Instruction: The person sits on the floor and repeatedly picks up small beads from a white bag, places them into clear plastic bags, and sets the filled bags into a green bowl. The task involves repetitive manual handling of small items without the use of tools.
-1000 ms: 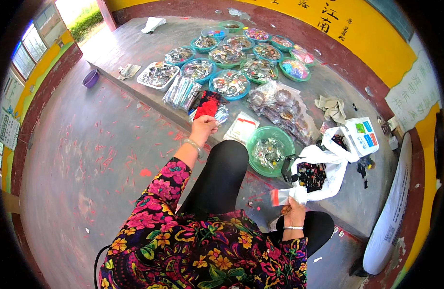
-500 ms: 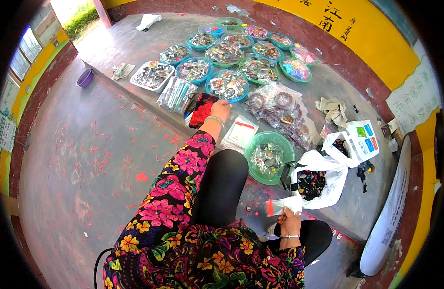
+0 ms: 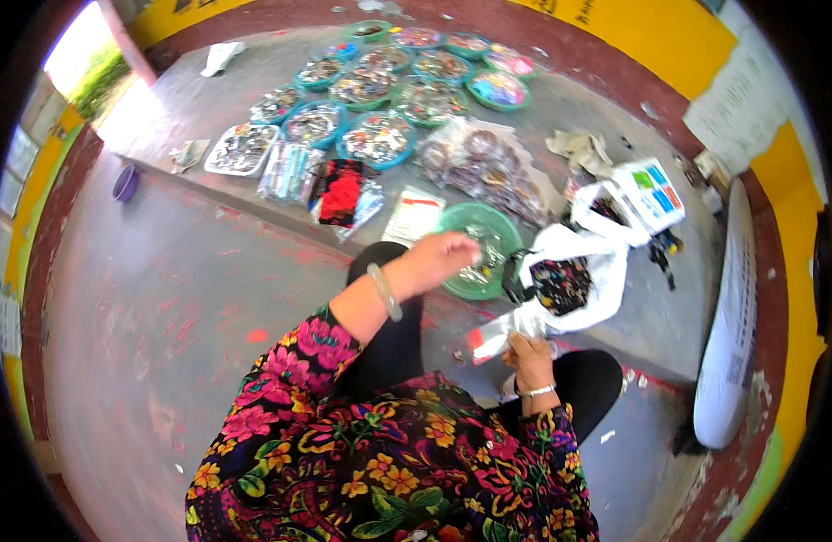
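My left hand (image 3: 437, 260), blurred by motion and wearing a pale bangle, hangs at the near left edge of a green plastic basin (image 3: 458, 287). Its fingers are too smeared to show whether they hold anything. Inside the basin lie small clear packets (image 3: 490, 256). At lower right my right hand (image 3: 530, 361) is closed on a clear plastic zip bag (image 3: 497, 336) with a red strip at its end. Just beyond it, a white sack (image 3: 606, 287) stands open, full of small dark, multicoloured pieces (image 3: 562, 285).
A red and black cloth (image 3: 342, 192) lies beside wrapped bundles (image 3: 289, 172) and white flat packets (image 3: 414, 215). Farther off are a white tray (image 3: 210, 163), several filled basins (image 3: 376, 164) and clear bags of round brownish things (image 3: 479, 161). A raised step edge (image 3: 244, 210) crosses the floor.
My left hand has left the red and black cloth and come back right toward the green basin. My right hand still holds the zip bag. The whole view has shifted.
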Action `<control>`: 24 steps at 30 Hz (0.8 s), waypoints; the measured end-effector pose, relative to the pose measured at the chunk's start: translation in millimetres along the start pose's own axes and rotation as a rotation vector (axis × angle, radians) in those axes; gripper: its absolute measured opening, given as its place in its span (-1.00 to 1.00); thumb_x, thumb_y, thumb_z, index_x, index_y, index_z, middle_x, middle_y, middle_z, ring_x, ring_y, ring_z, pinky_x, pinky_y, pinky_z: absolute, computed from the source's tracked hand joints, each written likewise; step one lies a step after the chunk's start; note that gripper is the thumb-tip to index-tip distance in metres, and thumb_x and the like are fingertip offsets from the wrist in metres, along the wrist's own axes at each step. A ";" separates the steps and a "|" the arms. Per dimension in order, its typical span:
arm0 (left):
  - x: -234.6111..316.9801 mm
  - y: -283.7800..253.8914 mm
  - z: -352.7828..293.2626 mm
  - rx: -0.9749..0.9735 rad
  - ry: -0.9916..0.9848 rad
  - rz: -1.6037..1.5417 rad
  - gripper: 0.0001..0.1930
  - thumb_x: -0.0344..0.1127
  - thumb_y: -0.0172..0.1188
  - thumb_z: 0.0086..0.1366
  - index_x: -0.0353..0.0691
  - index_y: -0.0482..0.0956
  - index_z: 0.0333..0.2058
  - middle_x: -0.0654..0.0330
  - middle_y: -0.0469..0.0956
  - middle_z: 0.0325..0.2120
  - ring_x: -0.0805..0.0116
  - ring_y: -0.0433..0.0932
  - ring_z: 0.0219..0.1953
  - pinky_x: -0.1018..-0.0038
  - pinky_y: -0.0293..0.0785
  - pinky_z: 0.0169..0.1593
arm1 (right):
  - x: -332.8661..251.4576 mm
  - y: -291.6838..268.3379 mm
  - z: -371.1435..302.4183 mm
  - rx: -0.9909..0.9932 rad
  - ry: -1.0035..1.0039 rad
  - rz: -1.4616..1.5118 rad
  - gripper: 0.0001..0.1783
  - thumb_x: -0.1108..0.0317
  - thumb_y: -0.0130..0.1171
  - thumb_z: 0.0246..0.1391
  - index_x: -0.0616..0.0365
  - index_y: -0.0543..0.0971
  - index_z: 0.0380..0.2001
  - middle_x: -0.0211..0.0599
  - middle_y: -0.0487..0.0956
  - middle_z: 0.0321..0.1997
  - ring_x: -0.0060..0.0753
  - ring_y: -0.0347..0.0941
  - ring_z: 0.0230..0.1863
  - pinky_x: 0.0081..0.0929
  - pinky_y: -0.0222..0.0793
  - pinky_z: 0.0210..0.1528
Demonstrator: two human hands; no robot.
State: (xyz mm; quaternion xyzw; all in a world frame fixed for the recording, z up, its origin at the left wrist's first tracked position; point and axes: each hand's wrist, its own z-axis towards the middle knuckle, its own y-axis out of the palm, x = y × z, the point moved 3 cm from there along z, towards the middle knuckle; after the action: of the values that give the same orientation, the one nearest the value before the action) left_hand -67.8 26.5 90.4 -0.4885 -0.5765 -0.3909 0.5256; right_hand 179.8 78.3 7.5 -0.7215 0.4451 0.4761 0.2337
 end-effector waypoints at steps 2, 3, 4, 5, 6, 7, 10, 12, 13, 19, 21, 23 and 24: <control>-22.2 43.4 -12.2 -0.122 -0.077 -0.047 -0.66 -0.26 0.11 0.18 -0.34 0.41 -0.13 0.29 0.47 -0.27 0.58 0.38 -0.23 0.59 0.31 -0.08 | -11.8 5.8 -8.1 -0.094 -0.032 -0.051 -0.76 0.29 0.11 -0.02 0.29 0.55 -0.53 -0.39 0.45 -0.72 -0.61 0.32 -0.73 -0.68 0.21 -0.65; -20.3 58.2 -18.3 -0.194 -0.166 -0.015 -0.66 -0.27 0.11 0.18 -0.34 0.40 -0.13 0.26 0.45 -0.26 0.58 0.37 -0.21 0.59 0.32 -0.10 | -13.8 7.7 -10.0 -0.132 -0.046 -0.053 -0.77 0.31 0.10 -0.01 0.30 0.56 -0.50 -0.40 0.45 -0.72 -0.62 0.33 -0.72 -0.68 0.21 -0.65; -28.2 70.9 -23.4 -0.225 -0.263 -0.124 -0.68 -0.26 0.12 0.18 -0.36 0.41 -0.16 0.24 0.45 -0.27 0.57 0.37 -0.21 0.58 0.32 -0.12 | -15.1 7.0 -12.1 -0.171 -0.059 -0.056 -0.77 0.32 0.10 0.00 0.31 0.57 -0.48 -0.40 0.46 -0.72 -0.62 0.35 -0.71 -0.69 0.22 -0.65; -43.1 81.0 -25.4 -0.259 -0.252 -0.178 -0.69 -0.26 0.10 0.19 -0.37 0.42 -0.17 0.24 0.45 -0.28 0.57 0.37 -0.22 0.59 0.33 -0.14 | -16.1 6.6 -13.4 -0.193 -0.067 -0.068 -0.77 0.32 0.10 0.00 0.30 0.57 -0.47 -0.40 0.46 -0.72 -0.63 0.35 -0.71 -0.70 0.22 -0.65; -50.9 88.8 -27.0 -0.295 -0.246 -0.229 -0.69 -0.25 0.09 0.20 -0.37 0.42 -0.19 0.23 0.46 -0.29 0.57 0.38 -0.23 0.59 0.33 -0.15 | -16.5 6.6 -14.5 -0.214 -0.073 -0.075 -0.77 0.31 0.10 0.01 0.29 0.57 -0.46 -0.41 0.46 -0.71 -0.64 0.35 -0.72 -0.70 0.23 -0.65; -57.5 94.4 -29.9 -0.336 -0.291 -0.272 -0.70 -0.26 0.07 0.21 -0.37 0.43 -0.19 0.23 0.46 -0.29 0.56 0.38 -0.25 0.59 0.33 -0.16 | -17.0 5.9 -15.8 -0.236 -0.079 -0.083 -0.77 0.31 0.10 0.01 0.28 0.57 -0.45 -0.41 0.46 -0.71 -0.64 0.34 -0.72 -0.71 0.23 -0.65; -63.9 101.5 -37.4 -0.348 -0.370 -0.407 -0.73 -0.28 0.02 0.24 -0.37 0.43 -0.21 0.22 0.47 -0.32 0.55 0.41 -0.28 0.59 0.35 -0.19 | -19.7 3.9 -18.4 -0.221 -0.025 -0.025 -0.79 0.29 0.12 0.01 0.24 0.55 -0.49 -0.42 0.45 -0.71 -0.64 0.35 -0.73 -0.73 0.24 -0.64; -68.9 101.9 -36.8 -0.235 -0.351 -0.494 -0.75 -0.30 -0.01 0.25 -0.38 0.44 -0.22 0.21 0.48 -0.34 0.52 0.43 -0.31 0.56 0.39 -0.23 | -17.3 -1.5 -15.5 -0.179 -0.052 0.056 -0.81 0.29 0.13 0.00 0.17 0.48 -0.55 -0.41 0.46 -0.68 -0.64 0.35 -0.70 -0.74 0.22 -0.65; -70.0 102.2 -37.3 -0.215 -0.368 -0.549 -0.76 -0.31 -0.02 0.25 -0.38 0.44 -0.23 0.21 0.48 -0.35 0.50 0.43 -0.31 0.55 0.41 -0.24 | -18.0 -3.2 -13.4 -0.141 -0.044 0.087 -0.81 0.29 0.14 -0.01 0.16 0.47 -0.56 -0.41 0.47 -0.67 -0.65 0.35 -0.69 -0.74 0.21 -0.66; -65.3 107.7 -37.8 -0.147 -0.352 -0.662 -0.78 -0.35 -0.01 0.23 -0.37 0.43 -0.22 0.21 0.48 -0.36 0.51 0.45 -0.37 0.56 0.40 -0.30 | -13.2 -12.2 -8.7 0.036 -0.092 0.157 -0.85 0.36 0.16 -0.04 0.20 0.48 -0.55 -0.40 0.49 -0.63 -0.67 0.32 -0.68 -0.75 0.15 -0.67; -64.8 108.0 -37.1 -0.162 -0.328 -0.679 -0.79 -0.35 -0.01 0.23 -0.36 0.43 -0.22 0.21 0.49 -0.35 0.52 0.45 -0.35 0.56 0.39 -0.26 | -12.9 -13.0 -8.7 0.054 -0.106 0.146 -0.87 0.38 0.16 -0.04 0.21 0.49 -0.55 -0.40 0.49 -0.63 -0.67 0.31 -0.69 -0.74 0.15 -0.67; -60.4 107.0 -37.4 -0.154 -0.316 -0.668 -0.79 -0.35 -0.01 0.23 -0.35 0.44 -0.22 0.21 0.49 -0.34 0.52 0.45 -0.34 0.57 0.38 -0.23 | -13.2 -12.6 -9.1 0.060 -0.097 0.136 -0.89 0.40 0.15 -0.05 0.22 0.51 -0.53 -0.40 0.49 -0.63 -0.67 0.31 -0.68 -0.74 0.15 -0.67; -58.8 106.4 -37.4 -0.150 -0.310 -0.663 -0.79 -0.35 -0.01 0.23 -0.34 0.44 -0.22 0.22 0.50 -0.33 0.53 0.45 -0.33 0.57 0.38 -0.22 | -13.3 -12.5 -9.1 0.063 -0.092 0.131 -0.90 0.41 0.15 -0.05 0.22 0.52 -0.52 -0.40 0.49 -0.64 -0.67 0.31 -0.68 -0.74 0.15 -0.66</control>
State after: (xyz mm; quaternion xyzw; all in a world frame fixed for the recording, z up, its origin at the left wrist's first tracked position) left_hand 42.4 4.6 30.9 -0.3660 -0.7459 -0.5023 0.2397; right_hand 192.9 83.2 22.4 -0.6606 0.4949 0.5087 0.2447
